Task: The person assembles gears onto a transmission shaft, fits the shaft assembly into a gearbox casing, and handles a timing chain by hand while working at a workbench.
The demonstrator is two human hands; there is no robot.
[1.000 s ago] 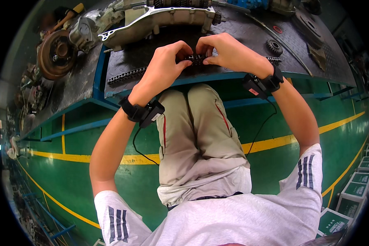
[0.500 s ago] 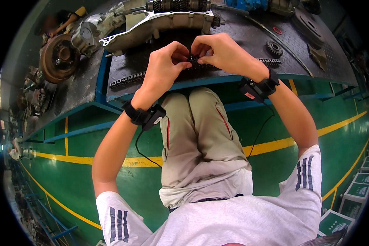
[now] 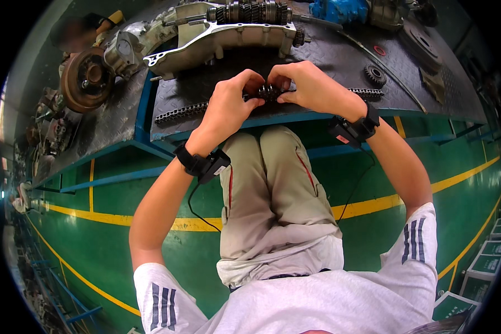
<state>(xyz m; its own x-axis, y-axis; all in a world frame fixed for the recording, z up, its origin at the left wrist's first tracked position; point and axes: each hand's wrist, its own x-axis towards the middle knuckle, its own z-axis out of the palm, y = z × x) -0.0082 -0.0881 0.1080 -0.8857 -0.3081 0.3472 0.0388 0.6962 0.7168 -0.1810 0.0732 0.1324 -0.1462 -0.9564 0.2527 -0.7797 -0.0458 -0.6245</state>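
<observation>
A dark metal roller chain (image 3: 181, 113) lies along the near edge of the bench, running left and right from behind my hands. At its middle, my left hand (image 3: 236, 100) and my right hand (image 3: 309, 89) face each other, each with thumb and fingers pinched. A bunched dark section of chain shows between the fingertips, just above the bench top. My fingers cover part of it, so how its links lie there cannot be made out. Black straps with small boxes sit on both wrists.
Beyond my hands stands an open metal gearbox housing (image 3: 222, 42) with a gear shaft (image 3: 253, 13) on top. A loose gear (image 3: 375, 75), a red ring (image 3: 379, 50) and a long rod (image 3: 384, 69) lie to the right. A rusty brake drum (image 3: 87, 80) is at the left.
My fingertips have moved slightly apart, and more of the dark chain section shows between them. The whole view has shifted a little. Both hands keep their pinch.
</observation>
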